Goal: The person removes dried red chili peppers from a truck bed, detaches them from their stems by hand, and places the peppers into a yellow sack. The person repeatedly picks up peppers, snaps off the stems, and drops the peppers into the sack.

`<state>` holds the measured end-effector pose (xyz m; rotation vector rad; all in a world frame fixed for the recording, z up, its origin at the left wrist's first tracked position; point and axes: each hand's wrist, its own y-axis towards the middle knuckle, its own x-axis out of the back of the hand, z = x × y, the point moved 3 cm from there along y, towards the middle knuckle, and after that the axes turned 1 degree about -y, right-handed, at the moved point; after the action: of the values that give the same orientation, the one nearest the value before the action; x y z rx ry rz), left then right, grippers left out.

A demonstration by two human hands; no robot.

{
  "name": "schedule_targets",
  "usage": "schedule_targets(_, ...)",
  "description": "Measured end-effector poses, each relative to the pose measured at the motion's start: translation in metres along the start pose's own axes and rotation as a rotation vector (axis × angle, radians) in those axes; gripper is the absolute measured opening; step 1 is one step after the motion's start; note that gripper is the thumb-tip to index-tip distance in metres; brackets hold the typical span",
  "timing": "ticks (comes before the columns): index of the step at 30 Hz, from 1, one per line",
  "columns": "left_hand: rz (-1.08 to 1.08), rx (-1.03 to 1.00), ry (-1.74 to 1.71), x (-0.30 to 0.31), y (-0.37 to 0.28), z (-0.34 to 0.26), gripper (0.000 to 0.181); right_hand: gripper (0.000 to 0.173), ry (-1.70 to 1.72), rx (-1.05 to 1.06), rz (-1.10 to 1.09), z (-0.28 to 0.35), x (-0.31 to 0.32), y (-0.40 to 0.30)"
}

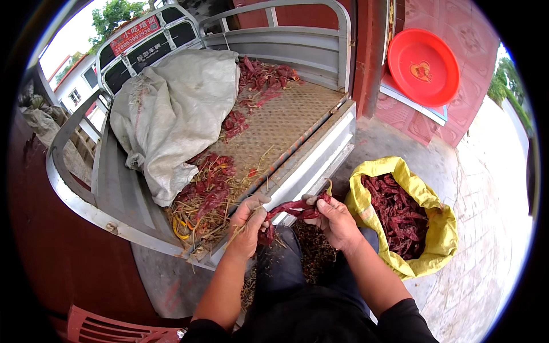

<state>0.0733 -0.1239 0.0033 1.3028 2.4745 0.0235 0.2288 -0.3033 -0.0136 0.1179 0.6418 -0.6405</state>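
Observation:
Between my hands, above my lap, are dried red chili peppers [296, 209]. My left hand [248, 225] grips them at one side, with dry stalks also between its fingers. My right hand [333, 221] pinches them at the other side, where a pale curved stem sticks up. To the right stands a yellow woven sack [444, 227], its rim rolled down. Inside it lie many dried chili peppers [396, 216]. Ahead of my left hand, a heap of dried chilies [210, 184] mixed with straw rests on the cargo bed.
The vehicle's cargo bed [274, 120] has metal rails and a raised edge before my knees. A pale woven sheet [176, 115] covers part of it; more chilies [268, 77] lie beyond. A red plastic basin [422, 68] leans upper right. A red plastic chair [116, 328] stands lower left.

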Motion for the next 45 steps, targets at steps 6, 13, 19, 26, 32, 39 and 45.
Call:
schedule_targets(6, 0.065, 0.058, 0.361, -0.01, -0.008, -0.011, 0.031, 0.016, -0.895, 0.253, 0.114, 0.039, 0.011, -0.018)
schedule_targets(13, 0.515, -0.49, 1.264, -0.075, -0.003, -0.047, 0.025, 0.02, -1.575, 0.585, 0.416, 0.058, -0.017, -0.035)
schedule_targets(19, 0.668, -0.518, 1.32, -0.082, -0.005, -0.05, 0.013, 0.024, -1.688, 0.445, 0.584, 0.066, -0.027, -0.04)
schedule_targets(26, 0.736, -0.567, 1.197, -0.08, -0.007, -0.041, 0.012, 0.029, -1.51, 0.281, 0.709, 0.06, -0.021, -0.036)
schedule_targets(32, 0.598, -0.685, 1.195, -0.086, -0.009, -0.047, 0.02, 0.039, -0.765, -0.066, 0.47, 0.036, -0.012, -0.035)
schedule_targets(39, 0.253, -0.536, 1.014, -0.079, -0.02, -0.023, 0.018, 0.036, 0.039, 0.014, -0.204, -0.003, 0.048, -0.016)
schedule_targets(45, 0.123, -0.059, 0.671, -0.054, -0.023, 0.024, 0.017, 0.037, -1.0, 0.23, 0.192, 0.039, 0.019, -0.048)
